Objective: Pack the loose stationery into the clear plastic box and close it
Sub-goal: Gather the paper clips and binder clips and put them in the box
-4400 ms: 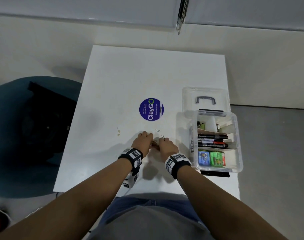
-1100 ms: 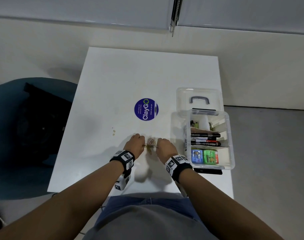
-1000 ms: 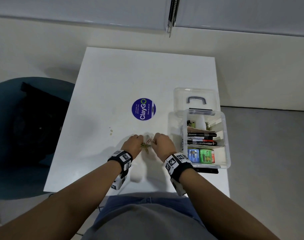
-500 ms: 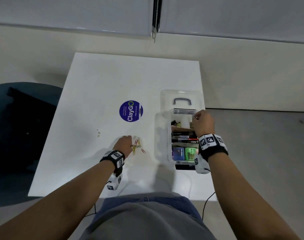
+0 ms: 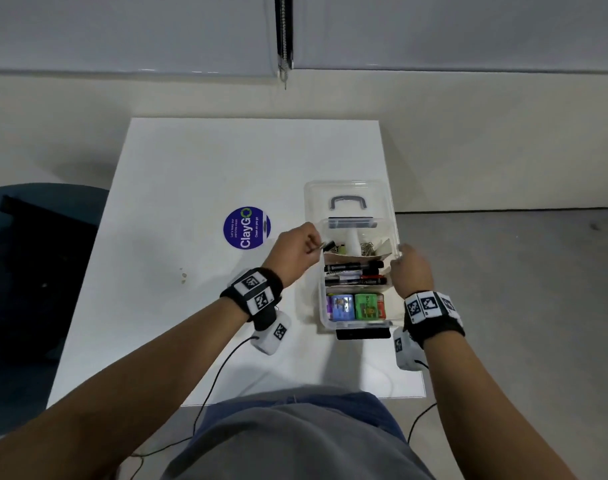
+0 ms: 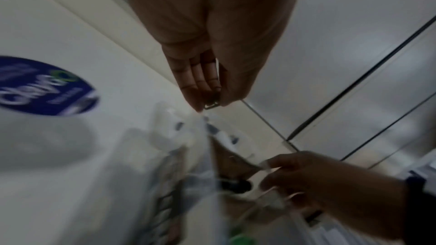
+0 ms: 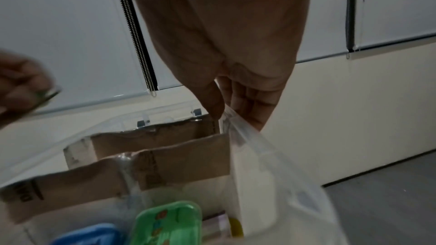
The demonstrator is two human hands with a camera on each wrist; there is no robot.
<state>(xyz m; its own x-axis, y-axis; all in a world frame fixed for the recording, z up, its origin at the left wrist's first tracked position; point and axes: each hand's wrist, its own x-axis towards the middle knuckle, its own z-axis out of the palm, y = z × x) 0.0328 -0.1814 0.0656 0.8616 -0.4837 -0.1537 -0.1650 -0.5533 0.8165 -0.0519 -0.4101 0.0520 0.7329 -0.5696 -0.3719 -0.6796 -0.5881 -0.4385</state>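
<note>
The clear plastic box (image 5: pixel 359 325) stands open at the table's right edge, its lid (image 5: pixel 347 192) with a grey handle lying flat behind it. Inside are markers (image 5: pixel 354 273), a blue and a green small case (image 5: pixel 356 306), cardboard dividers (image 7: pixel 165 148) and paper clips (image 5: pixel 366 249) in the back compartment. My left hand (image 5: pixel 314 242) hovers at the box's back left rim and pinches a few paper clips (image 6: pixel 212 105) between thumb and fingers. My right hand (image 5: pixel 401 252) pinches the box's right wall (image 7: pixel 238 137) with thumb inside and fingers outside.
A round blue ClayGo sticker (image 5: pixel 247 228) lies on the white table (image 5: pixel 191 168), with small specks (image 5: pixel 183 275) left of my left wrist. A dark blue chair (image 5: pixel 35 271) stands left of the table. The box sits near the table's right edge, floor beyond.
My left hand has lifted from the table with the paper clips to the box's left rim. My right hand has moved from the back compartment to the right wall.
</note>
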